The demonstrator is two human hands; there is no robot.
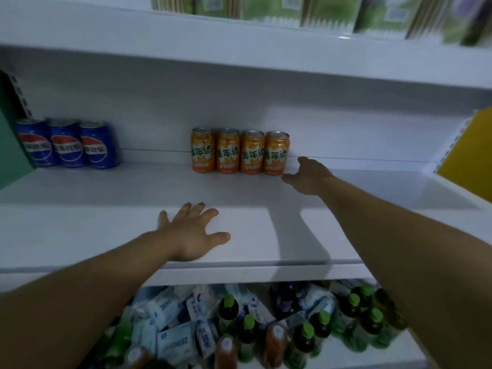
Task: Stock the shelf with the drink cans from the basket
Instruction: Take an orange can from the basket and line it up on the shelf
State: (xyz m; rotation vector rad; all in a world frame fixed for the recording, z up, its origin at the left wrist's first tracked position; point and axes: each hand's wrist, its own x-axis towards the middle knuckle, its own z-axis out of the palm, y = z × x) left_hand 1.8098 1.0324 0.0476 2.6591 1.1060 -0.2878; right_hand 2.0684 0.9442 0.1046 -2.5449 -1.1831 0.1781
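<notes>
Four upright orange metal drink cans (pixel 239 151) stand at the back of the white shelf (pixel 106 190), at nine o'clock from my right hand (pixel 310 177), the nearer one, fingers apart and empty. My left hand (pixel 191 233) lies flat, fingers spread, at their seven o'clock.

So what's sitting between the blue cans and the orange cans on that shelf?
Nothing: the head view shows only bare white shelf between the three blue cans and the four orange cans.
</notes>
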